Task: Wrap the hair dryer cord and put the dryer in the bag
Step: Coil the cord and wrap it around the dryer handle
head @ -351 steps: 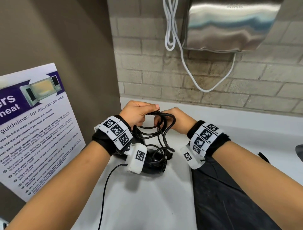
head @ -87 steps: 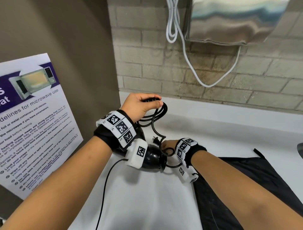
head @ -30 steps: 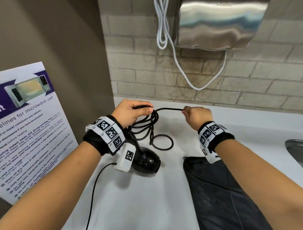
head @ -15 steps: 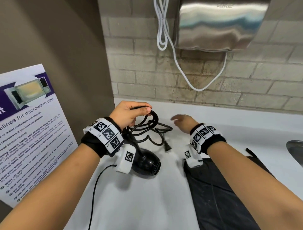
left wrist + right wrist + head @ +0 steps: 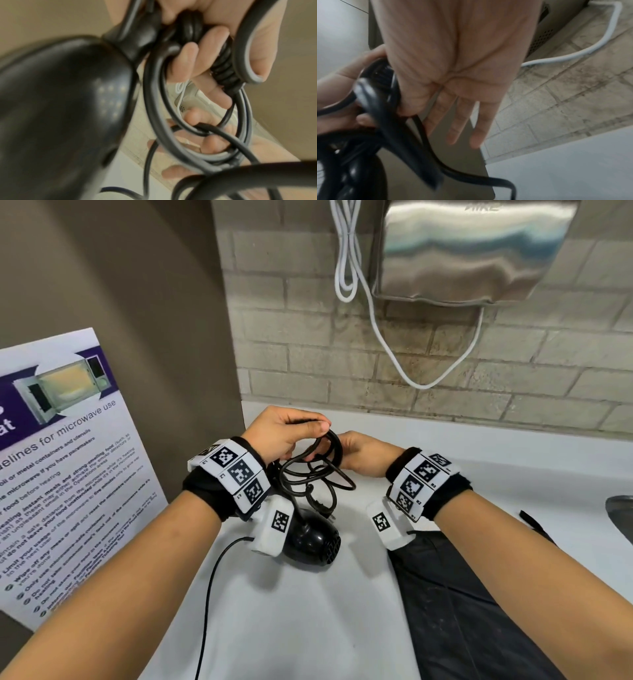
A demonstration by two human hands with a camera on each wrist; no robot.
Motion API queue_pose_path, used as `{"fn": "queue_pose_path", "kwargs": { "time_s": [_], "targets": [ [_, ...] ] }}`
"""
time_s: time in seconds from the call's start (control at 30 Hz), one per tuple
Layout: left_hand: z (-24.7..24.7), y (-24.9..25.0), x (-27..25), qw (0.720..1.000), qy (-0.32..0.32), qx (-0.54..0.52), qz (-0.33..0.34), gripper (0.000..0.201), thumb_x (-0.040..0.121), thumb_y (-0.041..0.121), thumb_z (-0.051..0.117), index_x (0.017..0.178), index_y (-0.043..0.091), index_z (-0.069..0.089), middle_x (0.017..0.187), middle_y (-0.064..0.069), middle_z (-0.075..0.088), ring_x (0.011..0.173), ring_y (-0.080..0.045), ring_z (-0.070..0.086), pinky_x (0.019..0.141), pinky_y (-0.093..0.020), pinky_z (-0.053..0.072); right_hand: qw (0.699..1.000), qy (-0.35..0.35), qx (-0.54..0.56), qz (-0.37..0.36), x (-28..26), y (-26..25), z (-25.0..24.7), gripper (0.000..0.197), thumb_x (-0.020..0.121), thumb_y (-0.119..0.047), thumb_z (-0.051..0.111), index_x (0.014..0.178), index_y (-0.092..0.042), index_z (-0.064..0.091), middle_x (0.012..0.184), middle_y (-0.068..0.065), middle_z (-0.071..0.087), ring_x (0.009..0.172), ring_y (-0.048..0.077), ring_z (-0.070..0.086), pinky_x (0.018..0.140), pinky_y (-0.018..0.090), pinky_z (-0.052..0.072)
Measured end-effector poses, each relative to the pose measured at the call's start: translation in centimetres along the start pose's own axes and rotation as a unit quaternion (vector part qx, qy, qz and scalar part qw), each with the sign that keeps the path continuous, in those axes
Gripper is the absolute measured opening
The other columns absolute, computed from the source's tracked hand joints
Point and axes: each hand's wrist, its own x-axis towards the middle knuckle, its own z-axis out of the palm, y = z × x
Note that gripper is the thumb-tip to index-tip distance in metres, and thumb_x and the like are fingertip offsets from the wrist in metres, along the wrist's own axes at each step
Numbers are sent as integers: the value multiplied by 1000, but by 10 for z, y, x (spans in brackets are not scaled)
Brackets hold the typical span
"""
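The black hair dryer [image 5: 315, 537] hangs just over the white counter [image 5: 291, 621], its round body filling the left wrist view [image 5: 60, 108]. My left hand [image 5: 284, 436] grips the handle end together with several loops of the black cord [image 5: 318, 474]; its fingers [image 5: 185, 60] curl round the ribbed cord sleeve. My right hand [image 5: 359, 453] is at the coil from the right. Its thumb hooks the cord [image 5: 393, 121] while the other fingers [image 5: 458, 121] stay straight. A black bag [image 5: 462, 594] lies flat on the counter under my right forearm.
A microwave poster [image 5: 61, 457] leans on the brown wall at left. A steel hand dryer [image 5: 472, 251] and its white cable [image 5: 376, 337] hang on the brick wall behind. A sink edge [image 5: 620, 515] shows at far right. A thin black lead [image 5: 212, 594] trails from my left wrist.
My right hand, open and away from the cord half a second ago, has moved left to the coil. The left hand keeps holding the dryer and loops.
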Motion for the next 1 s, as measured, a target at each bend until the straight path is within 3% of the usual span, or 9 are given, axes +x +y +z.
{"fn": "queue_pose_path", "kwargs": {
  "time_s": [0.1,0.23,0.3,0.4,0.47,0.57,0.73,0.87,1.0],
  "targets": [
    [3,1,2,1000,-1,20,0,9,84,13,64,84,18,72,66,6,68,31,-4,29,34,-14,22,991,109,-82,-13,3,-2,-5,17,82,1,64,96,-7,68,75,-11,66,66,-9,59,72,6,45],
    [5,4,1,996,-23,87,-18,13,84,17,66,95,15,73,76,0,69,30,1,38,34,-10,27,950,224,-216,-11,4,-4,-20,14,83,-9,64,93,-4,72,83,4,70,71,8,59,70,11,43],
    [6,6,0,997,-34,69,-18,9,84,11,66,89,16,71,64,8,69,29,3,39,35,-7,28,935,279,-216,40,7,3,-31,16,85,-10,62,92,0,71,86,16,68,76,21,57,73,26,42],
    [5,7,0,996,-60,67,-7,14,82,4,66,95,8,70,54,14,67,46,9,56,54,1,38,914,329,-186,145,8,19,-51,20,86,-10,60,97,6,67,86,21,62,78,26,52,70,26,35],
    [3,7,-4,992,-87,85,-13,14,81,5,67,95,5,71,54,15,67,44,6,55,50,-2,38,887,348,-202,227,0,36,-67,27,88,-14,60,104,7,66,103,24,65,93,31,59,80,31,41],
    [-1,5,-10,993,-76,78,-35,9,81,8,67,87,15,71,52,13,65,28,0,33,34,-9,25,839,317,-253,364,-27,62,-81,32,89,-21,58,105,6,65,111,22,65,106,34,59,92,35,46],
    [-5,0,-5,999,-22,42,-27,11,82,13,67,80,22,72,62,11,69,34,-5,25,37,-15,19,846,252,-264,388,-34,62,-67,29,88,-17,55,111,-2,64,115,17,64,106,30,60,90,34,50],
    [-3,2,-4,999,-11,26,-30,10,82,14,67,80,22,72,70,7,70,33,-6,25,37,-17,19,917,129,-226,302,-28,22,-49,62,80,1,44,136,-26,42,144,0,40,131,20,39,94,24,37],
    [-3,3,-4,999,-13,26,-27,9,82,15,67,81,22,71,65,4,68,31,-5,26,35,-16,20,965,-6,-161,205,-22,-19,-22,73,74,12,41,134,-29,45,144,-6,40,136,11,27,102,24,21]
  ]
}}
